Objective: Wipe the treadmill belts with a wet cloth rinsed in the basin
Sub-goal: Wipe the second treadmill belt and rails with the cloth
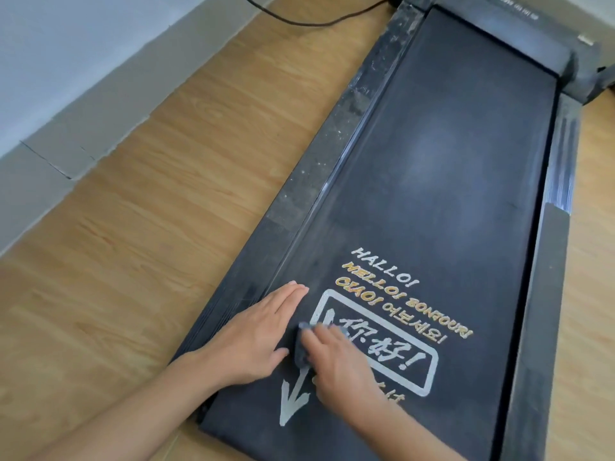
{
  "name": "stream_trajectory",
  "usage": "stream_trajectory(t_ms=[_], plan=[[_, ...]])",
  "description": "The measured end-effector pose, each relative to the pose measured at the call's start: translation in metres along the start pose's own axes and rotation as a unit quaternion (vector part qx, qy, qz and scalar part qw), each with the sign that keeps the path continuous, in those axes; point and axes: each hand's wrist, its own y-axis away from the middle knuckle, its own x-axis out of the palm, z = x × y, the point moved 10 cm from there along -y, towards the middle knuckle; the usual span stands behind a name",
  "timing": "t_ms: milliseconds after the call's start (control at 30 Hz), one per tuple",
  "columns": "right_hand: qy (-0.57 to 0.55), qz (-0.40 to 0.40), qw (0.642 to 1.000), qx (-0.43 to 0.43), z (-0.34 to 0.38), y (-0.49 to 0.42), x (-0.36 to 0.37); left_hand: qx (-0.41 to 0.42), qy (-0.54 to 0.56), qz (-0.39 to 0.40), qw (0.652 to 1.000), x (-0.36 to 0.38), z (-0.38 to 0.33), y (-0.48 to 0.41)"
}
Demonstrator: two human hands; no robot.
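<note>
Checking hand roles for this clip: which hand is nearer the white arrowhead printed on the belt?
Right. The right hand presses the cloth just above the arrowhead, beside its shaft; the left hand lies flat farther up-left, by the belt's left edge.

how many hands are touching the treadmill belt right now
2: the left hand lies flat at the belt's left edge; the right hand presses a dark cloth on the printed lettering.

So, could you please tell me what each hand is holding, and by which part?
The right hand presses a bunched dark grey cloth from above; the left hand lies flat, holding nothing.
</note>
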Motion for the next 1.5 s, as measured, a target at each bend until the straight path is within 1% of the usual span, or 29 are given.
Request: stream_trajectory(t_ms=[33,67,100,133,167,233,300,367,433,500,567,633,700,767,833,867,933,1000,1100,1167,1233,1267,1333,1400,1467,1500], plan=[[0.002,0.02,0.999,-0.034,0.012,0.014,0.01,-0.001,0.018,-0.003,1.0,-0.001,0.004,0.002],[0.007,0.024,0.998,-0.059,0.014,0.014,0.008,-0.003,0.031,-0.011,0.999,-0.004,0.007,0.005],[0.011,0.022,0.997,-0.067,0.009,0.003,0.001,-0.005,0.039,-0.021,0.999,-0.006,0.009,0.007],[0.007,0.008,0.998,-0.054,-0.002,-0.015,-0.014,-0.007,0.041,-0.028,0.999,-0.008,0.011,0.009],[0.006,-0.028,0.999,-0.017,-0.022,-0.039,-0.032,-0.007,0.04,-0.031,0.999,-0.007,0.011,0.012],[0.002,-0.088,0.993,0.082,-0.074,-0.092,-0.071,-0.002,0.031,-0.046,0.998,-0.004,0.012,0.018],[-0.001,-0.128,0.98,0.149,-0.115,-0.139,-0.106,0.008,0.012,-0.068,0.998,-0.002,0.013,0.024],[-0.013,-0.145,0.971,0.187,-0.139,-0.167,-0.129,0.017,-0.015,-0.097,0.995,-0.004,0.013,0.027],[-0.006,-0.148,0.968,0.203,-0.143,-0.172,-0.13,0.022,-0.057,-0.122,0.991,-0.008,0.012,0.026],[0.011,-0.152,0.971,0.182,-0.121,-0.154,-0.116,0.003,-0.071,-0.132,0.989,-0.012,0.015,0.025],[0.007,-0.137,0.982,0.126,-0.078,-0.118,-0.08,-0.017,-0.07,-0.136,0.988,-0.015,0.02,0.024],[0.006,-0.077,0.996,0.049,-0.019,-0.066,-0.032,-0.031,-0.061,-0.138,0.988,-0.018,0.023,0.024],[0.006,-0.013,0.999,-0.036,0.03,-0.019,0.004,-0.039,-0.042,-0.143,0.988,-0.021,0.026,0.023],[0.011,0.023,0.996,-0.091,0.042,-0.009,0.013,-0.045,-0.029,-0.148,0.988,-0.021,0.029,0.025],[0.023,0.006,0.995,-0.098,0.027,-0.033,-0.005,-0.048,-0.025,-0.155,0.986,-0.021,0.032,0.027],[0.016,-0.013,0.997,-0.076,0.013,-0.05,-0.019,-0.047,-0.025,-0.156,0.986,-0.02,0.032,0.027],[-0.017,-0.065,0.998,0.002,-0.032,-0.092,-0.052,-0.044,-0.027,-0.156,0.986,-0.019,0.032,0.027],[-0.015,-0.104,0.991,0.08,-0.082,-0.139,-0.088,-0.043,-0.03,-0.156,0.986,-0.018,0.032,0.027],[-0.02,-0.129,0.974,0.186,-0.141,-0.188,-0.135,-0.047,-0.023,-0.15,0.987,-0.019,0.032,0.026],[-0.004,-0.127,0.97,0.206,-0.148,-0.194,-0.14,-0.048,-0.014,-0.151,0.987,-0.021,0.032,0.026],[0.017,-0.136,0.973,0.183,-0.124,-0.178,-0.126,-0.044,-0.011,-0.151,0.988,-0.022,0.032,0.026],[0.01,-0.136,0.978,0.161,-0.104,-0.161,-0.109,-0.044,-0.012,-0.152,0.987,-0.023,0.032,0.027],[0.011,-0.086,0.993,0.076,-0.044,-0.114,-0.058,-0.046,-0.009,-0.15,0.987,-0.024,0.034,0.027],[0.014,-0.023,1.0,-0.008,0.016,-0.057,-0.013,-0.048,-0.001,-0.149,0.988,-0.023,0.036,0.028],[0.0,0.017,0.998,-0.064,0.034,-0.034,0.004,-0.045,0.008,-0.147,0.988,-0.022,0.037,0.028],[0.003,0.021,0.997,-0.075,0.028,-0.042,-0.001,-0.044,0.012,-0.147,0.988,-0.022,0.038,0.029]])
